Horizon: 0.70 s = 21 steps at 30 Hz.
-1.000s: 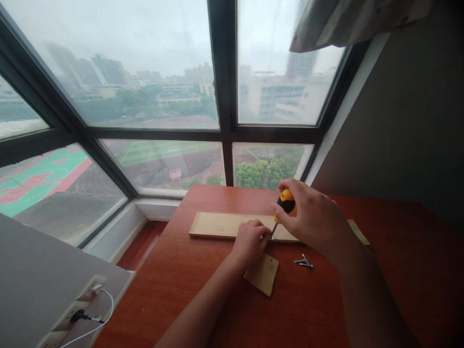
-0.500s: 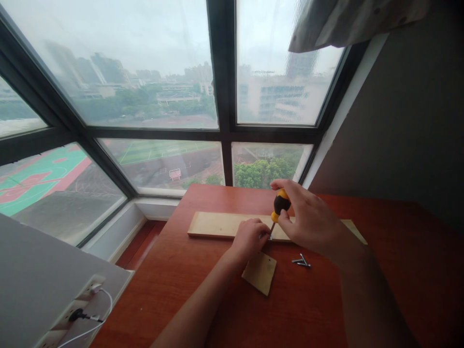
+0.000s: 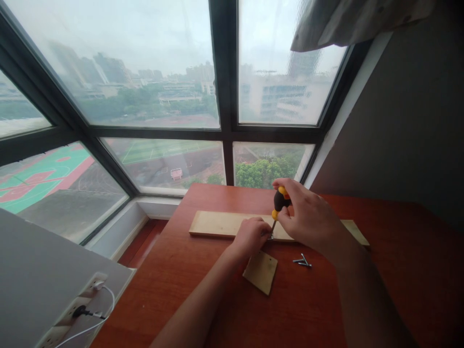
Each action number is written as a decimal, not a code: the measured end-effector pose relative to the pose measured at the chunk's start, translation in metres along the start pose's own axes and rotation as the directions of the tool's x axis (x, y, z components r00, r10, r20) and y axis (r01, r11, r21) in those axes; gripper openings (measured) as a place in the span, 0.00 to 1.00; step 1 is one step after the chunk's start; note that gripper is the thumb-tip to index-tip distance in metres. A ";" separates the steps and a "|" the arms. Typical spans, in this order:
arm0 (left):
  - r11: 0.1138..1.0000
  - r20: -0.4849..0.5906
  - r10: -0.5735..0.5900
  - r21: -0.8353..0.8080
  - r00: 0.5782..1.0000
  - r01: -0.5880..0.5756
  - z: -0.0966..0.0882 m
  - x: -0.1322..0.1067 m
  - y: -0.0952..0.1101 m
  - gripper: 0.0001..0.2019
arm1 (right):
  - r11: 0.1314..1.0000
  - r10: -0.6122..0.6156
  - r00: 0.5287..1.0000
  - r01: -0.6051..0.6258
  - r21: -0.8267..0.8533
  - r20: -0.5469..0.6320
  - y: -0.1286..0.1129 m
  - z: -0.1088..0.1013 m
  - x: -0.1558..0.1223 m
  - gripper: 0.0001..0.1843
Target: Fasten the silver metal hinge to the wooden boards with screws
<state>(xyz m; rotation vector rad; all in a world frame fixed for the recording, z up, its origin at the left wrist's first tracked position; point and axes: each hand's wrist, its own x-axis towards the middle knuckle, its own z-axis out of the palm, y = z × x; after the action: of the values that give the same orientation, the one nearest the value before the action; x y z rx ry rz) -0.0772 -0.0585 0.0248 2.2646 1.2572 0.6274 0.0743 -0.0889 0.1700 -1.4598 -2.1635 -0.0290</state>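
My right hand (image 3: 313, 220) is wrapped round a screwdriver (image 3: 281, 200) with a black and yellow handle, held steeply tilted. Its shaft points down to the near edge of a long pale wooden board (image 3: 217, 224). Here a small shiny metal piece (image 3: 269, 237) shows at the screwdriver's tip, too small to make out its kind. My left hand (image 3: 253, 237) rests on the board, its fingertips pinched at that metal piece and partly hiding it. Below the left hand lies a small square wooden piece (image 3: 261, 273) with a dark hole near a corner. Several loose screws (image 3: 302, 261) lie to its right.
All this is on a reddish-brown wooden table (image 3: 174, 290). Large windows (image 3: 155, 63) with dark frames rise behind it. Sockets with a plugged-in white cable (image 3: 110, 302) are on the low wall at left. A hanging cloth (image 3: 348, 24) shows at top right.
The screwdriver's handle has turned a little in my right hand, with more of its coloured end showing. Both hands keep their places; the whole view has shifted slightly.
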 end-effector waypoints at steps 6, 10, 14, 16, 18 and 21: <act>1.000 -0.003 0.016 0.008 1.000 -0.016 0.000 0.000 -0.002 0.09 | 0.976 0.142 0.988 -0.151 -0.159 -0.068 0.000 0.001 0.002 0.20; 1.000 -0.013 0.021 -0.002 1.000 -0.021 0.001 0.000 -0.003 0.08 | 0.987 0.104 0.994 -0.108 -0.123 -0.036 0.002 -0.001 0.002 0.18; 1.000 -0.006 0.022 -0.004 1.000 -0.022 0.002 0.001 -0.003 0.09 | 0.997 0.030 1.000 -0.030 -0.073 0.000 -0.001 -0.007 -0.002 0.28; 1.000 -0.001 0.019 0.006 1.000 -0.019 0.001 0.001 -0.003 0.09 | 0.991 0.063 0.998 -0.065 -0.118 -0.015 -0.003 -0.008 -0.002 0.26; 1.000 0.002 0.021 0.015 1.000 -0.021 0.001 0.001 -0.003 0.08 | 0.971 0.133 0.990 -0.140 -0.194 -0.049 -0.004 -0.007 0.000 0.23; 0.999 -0.006 0.029 0.012 1.000 -0.029 0.002 0.000 -0.003 0.08 | 0.953 0.179 0.981 -0.191 -0.233 -0.073 -0.004 -0.006 0.002 0.17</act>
<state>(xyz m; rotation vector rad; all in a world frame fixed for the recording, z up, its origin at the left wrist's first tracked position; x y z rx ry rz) -0.0784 -0.0572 0.0216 2.2966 1.2364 0.6396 0.0728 -0.0903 0.1767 -1.7724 -2.0275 -0.2662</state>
